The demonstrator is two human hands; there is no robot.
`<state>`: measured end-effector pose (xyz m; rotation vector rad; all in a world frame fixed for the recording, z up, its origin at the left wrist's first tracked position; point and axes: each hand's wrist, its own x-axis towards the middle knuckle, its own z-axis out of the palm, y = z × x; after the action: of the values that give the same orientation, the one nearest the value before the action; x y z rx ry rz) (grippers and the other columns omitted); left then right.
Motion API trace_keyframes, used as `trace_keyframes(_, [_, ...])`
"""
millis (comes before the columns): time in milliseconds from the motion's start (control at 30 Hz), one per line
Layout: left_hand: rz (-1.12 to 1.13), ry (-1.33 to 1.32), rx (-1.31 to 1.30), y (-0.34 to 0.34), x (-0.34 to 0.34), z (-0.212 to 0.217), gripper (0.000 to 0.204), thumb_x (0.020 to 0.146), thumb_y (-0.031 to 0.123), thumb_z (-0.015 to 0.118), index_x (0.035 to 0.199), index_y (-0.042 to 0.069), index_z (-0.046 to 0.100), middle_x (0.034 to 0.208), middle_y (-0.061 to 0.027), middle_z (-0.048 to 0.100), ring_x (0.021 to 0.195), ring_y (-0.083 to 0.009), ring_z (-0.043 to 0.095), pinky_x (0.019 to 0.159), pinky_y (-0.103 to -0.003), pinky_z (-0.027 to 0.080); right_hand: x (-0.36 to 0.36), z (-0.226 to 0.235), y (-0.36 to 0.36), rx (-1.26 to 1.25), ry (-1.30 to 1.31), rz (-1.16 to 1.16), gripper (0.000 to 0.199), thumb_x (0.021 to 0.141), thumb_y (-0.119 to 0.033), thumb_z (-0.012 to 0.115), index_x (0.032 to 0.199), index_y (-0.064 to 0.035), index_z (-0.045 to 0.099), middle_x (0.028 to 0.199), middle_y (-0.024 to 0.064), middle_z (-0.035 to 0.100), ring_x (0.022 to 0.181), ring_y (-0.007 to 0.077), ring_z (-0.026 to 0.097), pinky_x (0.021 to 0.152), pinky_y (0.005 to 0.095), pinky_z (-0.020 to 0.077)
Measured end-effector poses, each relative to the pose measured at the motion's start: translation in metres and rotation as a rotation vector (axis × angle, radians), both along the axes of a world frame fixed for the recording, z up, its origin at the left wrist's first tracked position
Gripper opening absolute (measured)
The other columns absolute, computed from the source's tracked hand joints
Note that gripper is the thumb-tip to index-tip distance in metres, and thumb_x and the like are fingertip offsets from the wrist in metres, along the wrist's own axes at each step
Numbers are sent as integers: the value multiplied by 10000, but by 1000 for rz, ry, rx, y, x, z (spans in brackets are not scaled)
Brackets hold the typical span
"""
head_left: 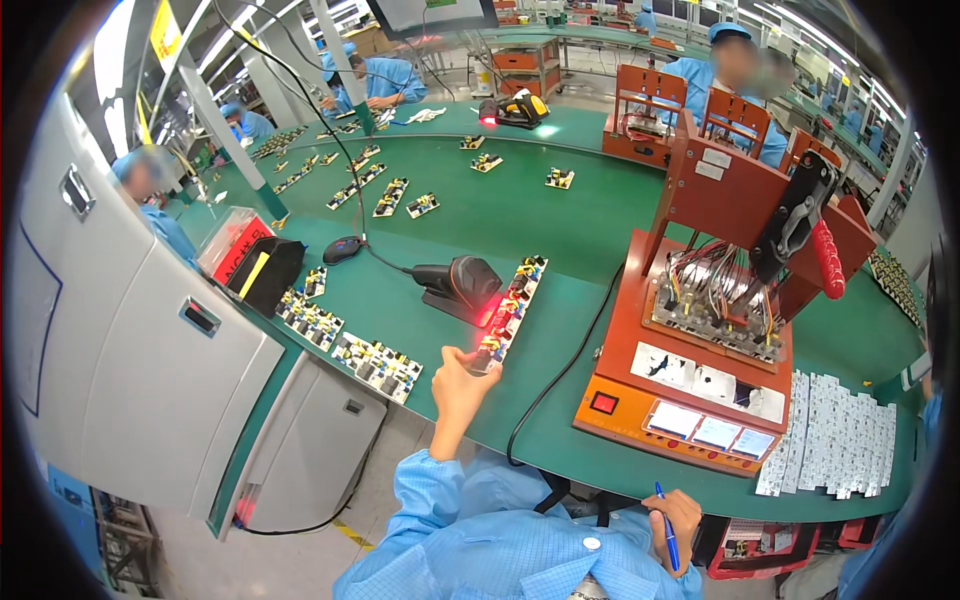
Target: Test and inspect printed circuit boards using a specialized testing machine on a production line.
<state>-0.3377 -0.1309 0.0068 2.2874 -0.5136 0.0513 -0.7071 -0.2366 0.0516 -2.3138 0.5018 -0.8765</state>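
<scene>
My left hand (462,387) pinches the near end of a long strip of circuit boards (512,312), crowded with yellow, black and blue parts. The strip lies slanted beside a black barcode scanner (462,284) on its stand, and red light from the scanner falls across the boards. My right hand (676,520) is closed around a blue pen (667,528) at the table's near edge, its tip pointing down toward my body. Left of my left hand, more populated circuit boards (376,366) lie along the table edge.
An orange test fixture (690,400) with a red-handled clamp (828,260) stands at the right, beside bare white board panels (838,435). A black cable (560,385) crosses the green table (545,440). A mouse (344,249) and red-labelled box (240,245) are at left; co-workers sit beyond.
</scene>
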Motion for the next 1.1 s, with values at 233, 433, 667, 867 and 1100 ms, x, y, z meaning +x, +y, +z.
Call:
trace_keyframes(233, [-40, -110, 31, -22, 5, 7, 574, 596, 381, 825, 900, 64, 456, 856, -110, 690, 723, -283, 660, 650, -384, 504, 6, -3, -5, -9, -24, 20, 245, 859, -214, 586, 745, -1, 628, 704, 118, 623, 628, 274, 602, 586, 353, 445])
trace_keyframes(433, [-4, -60, -95, -53, 24, -2, 478, 606, 428, 809, 731, 61, 529, 671, -120, 647, 628, -285, 642, 600, -399, 495, 11, -2, -6, -30, -58, 42, 236, 861, -207, 586, 750, -3, 629, 691, 118, 613, 611, 270, 590, 572, 351, 436])
trace_keyframes(667, [-43, 6, -76, -64, 30, 4, 459, 622, 414, 809, 626, 51, 529, 630, -126, 627, 598, -294, 629, 584, -411, 483, 1, -8, -9, -17, -8, -19, 239, 862, -208, 585, 749, -2, 629, 683, 125, 604, 592, 270, 575, 561, 355, 425])
trace_keyframes(867, [-34, 13, -76, -62, 39, 5, 455, 624, 407, 809, 600, 54, 523, 565, -92, 592, 541, -241, 599, 537, -402, 454, 2, -9, -8, -28, -23, -36, 225, 857, -200, 588, 755, -4, 629, 683, 127, 599, 601, 278, 574, 568, 361, 422])
trace_keyframes(1100, [-179, 891, -730, -114, 29, -10, 340, 716, 268, 809, 590, 73, 561, 551, -12, 538, 448, -101, 459, 415, -274, 318, -18, -13, 5, -5, -21, -141, 202, 837, -192, 602, 763, -6, 629, 705, 125, 607, 621, 284, 580, 579, 365, 437])
